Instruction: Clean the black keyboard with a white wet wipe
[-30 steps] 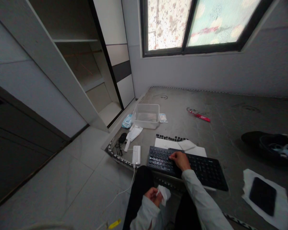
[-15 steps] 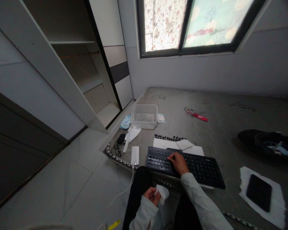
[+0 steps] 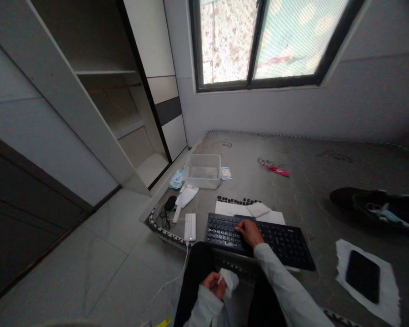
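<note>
At the lower middle of the frame, the person's right hand (image 3: 249,232) rests on a black keyboard (image 3: 259,239), fingers bent down onto the keys left of the keyboard's middle; its grip holds nothing, the fingertips simply pressing on the key rows. The keyboard lies at the near edge of a grey mattress (image 3: 310,181), partly over a white sheet of paper (image 3: 229,208). Below it, close to the bottom edge of the frame, the left hand (image 3: 211,284) sits over the person's lap with its grip closed on a crumpled white tissue (image 3: 229,279), which sticks out to the right of the fingers.

Just above the paper, a row of loose black keycaps (image 3: 236,200) lies on the mattress. To the left of the keyboard sits a white power bank (image 3: 190,227) with a white cable running down toward the floor. Further up and left are a clear plastic box (image 3: 203,171), a black mouse (image 3: 170,203) and a small blue packet (image 3: 177,179). A red wrapper (image 3: 274,168) lies in the middle of the mattress. At the lower right, a black phone (image 3: 362,276) rests on a white cloth (image 3: 388,295).
</note>
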The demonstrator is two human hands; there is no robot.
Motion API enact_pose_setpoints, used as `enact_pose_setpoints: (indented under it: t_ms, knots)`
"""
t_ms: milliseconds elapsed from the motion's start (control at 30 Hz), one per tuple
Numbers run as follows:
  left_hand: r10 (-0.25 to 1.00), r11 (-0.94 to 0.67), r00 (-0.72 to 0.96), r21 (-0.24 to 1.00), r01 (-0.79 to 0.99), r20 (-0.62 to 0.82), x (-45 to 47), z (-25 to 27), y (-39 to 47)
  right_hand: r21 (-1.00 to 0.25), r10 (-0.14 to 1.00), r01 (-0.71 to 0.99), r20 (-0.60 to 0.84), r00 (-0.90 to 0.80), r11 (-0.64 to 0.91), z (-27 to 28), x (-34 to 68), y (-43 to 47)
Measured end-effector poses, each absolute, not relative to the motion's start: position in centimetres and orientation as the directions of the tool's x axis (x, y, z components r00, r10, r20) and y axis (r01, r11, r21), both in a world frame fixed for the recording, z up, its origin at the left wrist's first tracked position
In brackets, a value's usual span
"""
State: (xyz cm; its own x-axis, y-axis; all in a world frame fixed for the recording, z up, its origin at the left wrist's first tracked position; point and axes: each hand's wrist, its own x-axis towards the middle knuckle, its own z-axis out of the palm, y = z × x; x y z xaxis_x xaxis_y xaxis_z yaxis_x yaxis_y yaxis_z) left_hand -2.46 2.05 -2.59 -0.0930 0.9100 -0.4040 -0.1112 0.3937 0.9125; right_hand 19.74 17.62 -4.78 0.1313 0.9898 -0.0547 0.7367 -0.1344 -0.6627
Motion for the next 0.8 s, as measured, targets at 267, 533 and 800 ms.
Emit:
enact_pose_setpoints:
  t_ms: [267,533,800]
  knots:
    - [0.919,0.345,-0.162,0.931,-0.119,-0.361,-2.5,-1.7,1.9,-0.632,0.992,0.77,0.005,0.123,-0.092,-5.2,19.4,17.0]
    - [0.924,0.339,-0.141,0.933,-0.126,-0.355,-3.5,-2.7,1.8,-0.664,0.979,0.747,0.133,0.158,-0.03,-4.5,19.3,15.0]
    - [0.914,0.359,-0.154,0.924,-0.129,-0.376,-4.7,-3.7,1.7,-0.605,0.97,0.796,0.175,0.169,-0.029,-2.7,23.5,13.6]
